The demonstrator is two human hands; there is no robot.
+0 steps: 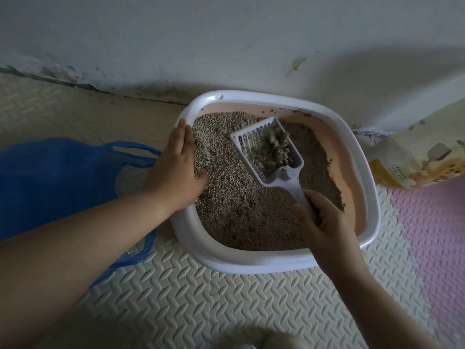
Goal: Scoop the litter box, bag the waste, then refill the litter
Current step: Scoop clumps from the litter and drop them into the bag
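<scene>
Down on the floor, hard against the wall: a litter box, white rim, pink inner walls, set on a cream foam mat embossed with a leaf-like pattern. Filled with grey-brown litter, paler and grainier on the left, darker and finer on the right. Held above the middle of the box, a white slotted scoop, tilted, carrying a blurred grey clump in its pan. Right hand wrapped round the scoop's handle, fingers curled, thumb on the near side. Left hand laid flat over the box's left rim, fingers straight and together, pointing toward the wall, thumb spread out over the litter, gripping nothing. Just left of the box and partly under the left forearm, a blue plastic bag with loop handles, lying slack on the mat. At the right edge, near the box's far right corner, a yellow and cream printed pouch with pictures and a small white label bearing lines of text, too small and soft to read. Below the pouch, a pink mat butted against the cream one.
</scene>
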